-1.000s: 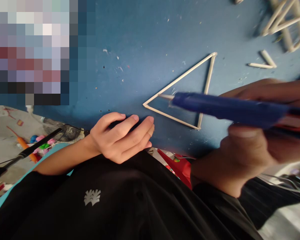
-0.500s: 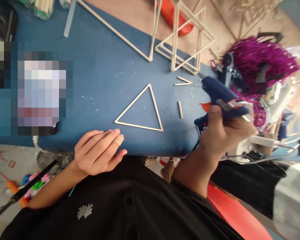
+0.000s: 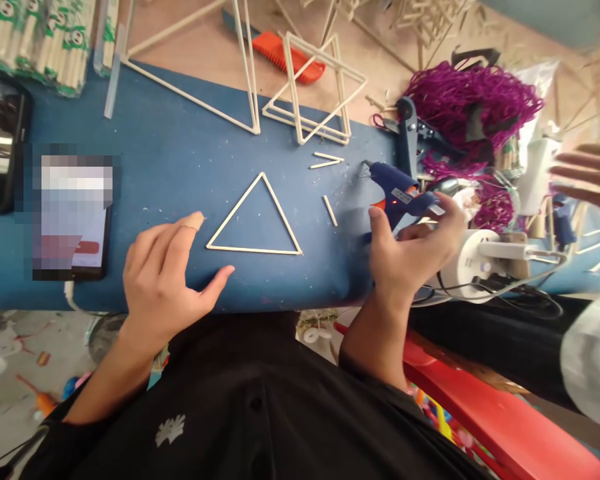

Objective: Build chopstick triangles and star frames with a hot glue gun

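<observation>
A triangle of thin wooden sticks (image 3: pixel 282 215) lies flat on the blue table mat. Left of it, my left hand (image 3: pixel 163 267) hovers at the mat's near edge, thumb and fingers apart, holding nothing. On the right a blue hot glue gun (image 3: pixel 394 183) with an orange trigger rests on the mat, nozzle pointing to the far left. Close behind it is my right hand (image 3: pixel 415 250), thumb and fingers spread, no longer wrapped round the handle. Between triangle and glue gun lie a short stick piece (image 3: pixel 330 211) and two short sticks meeting in a V (image 3: pixel 329 160).
Stick frames (image 3: pixel 300 87) stand at the back near an orange cutter (image 3: pixel 290 57). Purple shredded strands (image 3: pixel 475 100) and blue pliers (image 3: pixel 408 133) lie to the right, beside a white power socket (image 3: pixel 467 267). Phones (image 3: pixel 95 263) lie left. Another person's hand (image 3: pixel 587 175) reaches in at right.
The glue gun was held raised in my right hand; now it sits lower on the mat and the fingers have spread. My left hand's fingers have opened. A co-worker's hand has appeared.
</observation>
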Action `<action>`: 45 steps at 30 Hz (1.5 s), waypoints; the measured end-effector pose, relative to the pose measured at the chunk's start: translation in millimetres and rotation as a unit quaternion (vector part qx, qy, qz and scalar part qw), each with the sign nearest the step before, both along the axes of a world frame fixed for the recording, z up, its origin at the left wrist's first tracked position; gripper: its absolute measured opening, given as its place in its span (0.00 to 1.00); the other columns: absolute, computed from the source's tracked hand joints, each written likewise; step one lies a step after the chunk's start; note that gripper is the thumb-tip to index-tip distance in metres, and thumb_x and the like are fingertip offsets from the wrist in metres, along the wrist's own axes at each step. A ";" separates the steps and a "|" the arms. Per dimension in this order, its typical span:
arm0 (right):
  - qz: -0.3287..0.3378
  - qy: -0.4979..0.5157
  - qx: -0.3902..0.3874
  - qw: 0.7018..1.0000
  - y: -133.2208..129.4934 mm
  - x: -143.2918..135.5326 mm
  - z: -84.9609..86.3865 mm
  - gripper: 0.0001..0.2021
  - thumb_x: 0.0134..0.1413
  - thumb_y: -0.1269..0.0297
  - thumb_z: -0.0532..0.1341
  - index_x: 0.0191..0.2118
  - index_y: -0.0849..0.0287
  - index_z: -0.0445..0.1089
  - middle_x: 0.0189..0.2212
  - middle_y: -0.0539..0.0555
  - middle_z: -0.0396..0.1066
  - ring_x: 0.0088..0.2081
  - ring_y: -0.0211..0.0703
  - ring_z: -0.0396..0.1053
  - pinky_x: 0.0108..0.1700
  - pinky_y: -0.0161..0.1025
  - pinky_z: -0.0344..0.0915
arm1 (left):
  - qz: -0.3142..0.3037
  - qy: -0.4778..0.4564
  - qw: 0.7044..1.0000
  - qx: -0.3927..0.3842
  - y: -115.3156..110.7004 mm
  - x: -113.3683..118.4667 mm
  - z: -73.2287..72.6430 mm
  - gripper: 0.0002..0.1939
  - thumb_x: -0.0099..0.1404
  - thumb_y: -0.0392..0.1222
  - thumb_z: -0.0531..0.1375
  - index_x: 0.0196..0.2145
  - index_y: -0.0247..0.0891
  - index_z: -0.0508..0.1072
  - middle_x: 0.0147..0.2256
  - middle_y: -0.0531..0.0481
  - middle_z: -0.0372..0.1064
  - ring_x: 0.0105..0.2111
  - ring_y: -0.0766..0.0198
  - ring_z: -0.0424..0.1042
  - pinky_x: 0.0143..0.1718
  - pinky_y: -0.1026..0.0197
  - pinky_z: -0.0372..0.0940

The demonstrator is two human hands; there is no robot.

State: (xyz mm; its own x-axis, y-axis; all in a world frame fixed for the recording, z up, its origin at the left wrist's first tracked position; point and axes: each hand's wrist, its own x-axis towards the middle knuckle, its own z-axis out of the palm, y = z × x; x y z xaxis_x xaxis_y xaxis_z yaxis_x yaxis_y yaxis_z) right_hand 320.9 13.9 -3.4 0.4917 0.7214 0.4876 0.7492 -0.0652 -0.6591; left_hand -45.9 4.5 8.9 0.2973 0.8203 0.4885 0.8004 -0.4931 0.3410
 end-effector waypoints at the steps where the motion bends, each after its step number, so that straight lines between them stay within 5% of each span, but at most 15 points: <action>1: -0.026 -0.032 0.069 0.997 -2.8 -5.2 0.6 0.33 0.54 0.35 0.74 0.55 0.52 0.71 0.40 0.50 0.65 0.25 0.34 0.47 0.27 0.40 0.48 | 0.001 0.016 1.000 -0.013 2.1 1.3 1.4 0.42 0.65 0.52 0.74 0.71 0.41 0.68 0.56 0.38 0.82 0.50 0.39 0.80 0.51 0.40 0.76; 4: 0.013 -0.119 0.185 0.975 -11.4 -23.4 3.3 0.20 0.64 0.42 0.68 0.48 0.52 0.73 0.31 0.47 0.59 0.25 0.36 0.49 0.27 0.41 0.46 | -0.004 0.047 0.997 -0.058 7.0 5.0 7.7 0.39 0.66 0.49 0.73 0.70 0.40 0.67 0.57 0.39 0.81 0.51 0.40 0.77 0.52 0.40 0.73; 6: 0.134 -0.118 0.144 0.973 -14.5 -35.3 6.2 0.10 0.67 0.53 0.66 0.46 0.53 0.75 0.29 0.48 0.63 0.26 0.40 0.59 0.28 0.41 0.55 | -0.006 0.043 0.996 -0.084 9.7 7.1 11.8 0.38 0.66 0.49 0.73 0.70 0.39 0.69 0.57 0.40 0.81 0.51 0.39 0.75 0.54 0.39 0.72; 9: 0.325 -0.037 0.026 0.945 -11.6 -48.5 10.3 0.12 0.66 0.58 0.64 0.51 0.55 0.76 0.38 0.55 0.76 0.34 0.46 0.71 0.32 0.45 0.68 | -0.008 0.037 0.991 -0.128 14.7 11.1 15.5 0.38 0.66 0.48 0.71 0.70 0.39 0.70 0.57 0.41 0.81 0.53 0.39 0.74 0.57 0.35 0.71; 12: 0.403 0.000 -0.033 0.914 -4.0 -52.1 11.2 0.15 0.62 0.57 0.65 0.52 0.54 0.74 0.43 0.57 0.77 0.39 0.48 0.73 0.34 0.46 0.70 | -0.016 0.025 0.989 -0.146 20.8 16.8 15.8 0.38 0.66 0.50 0.71 0.70 0.40 0.71 0.58 0.43 0.80 0.54 0.38 0.74 0.59 0.32 0.70; 20: 0.433 0.012 -0.130 0.892 0.4 -42.2 9.2 0.14 0.59 0.67 0.64 0.51 0.51 0.69 0.44 0.55 0.73 0.43 0.50 0.72 0.41 0.49 0.73 | -0.022 0.047 0.991 -0.123 28.0 20.6 13.5 0.40 0.63 0.52 0.73 0.70 0.41 0.72 0.59 0.44 0.81 0.52 0.38 0.74 0.57 0.35 0.72; 28: 0.435 0.000 -0.114 0.893 0.9 -45.5 7.5 0.13 0.63 0.68 0.64 0.52 0.49 0.69 0.43 0.55 0.71 0.43 0.54 0.71 0.47 0.58 0.76 | -0.025 0.057 0.990 -0.127 25.8 20.2 14.4 0.41 0.63 0.52 0.73 0.71 0.41 0.71 0.59 0.44 0.80 0.55 0.36 0.73 0.58 0.33 0.71; 40: 0.430 -0.024 -0.123 0.894 0.5 -47.0 10.7 0.10 0.67 0.69 0.63 0.50 0.50 0.66 0.44 0.56 0.72 0.45 0.53 0.71 0.50 0.59 0.77 | -0.029 0.048 0.991 -0.121 26.5 20.8 12.9 0.44 0.63 0.51 0.74 0.74 0.50 0.67 0.64 0.51 0.78 0.56 0.38 0.74 0.61 0.33 0.71; 45: 0.428 -0.033 -0.126 0.895 0.0 -47.2 11.5 0.10 0.68 0.69 0.63 0.50 0.49 0.65 0.45 0.55 0.72 0.46 0.53 0.72 0.51 0.59 0.78 | -0.055 0.031 0.995 -0.077 29.8 18.3 5.3 0.46 0.60 0.57 0.74 0.72 0.44 0.68 0.62 0.47 0.79 0.52 0.37 0.74 0.56 0.32 0.73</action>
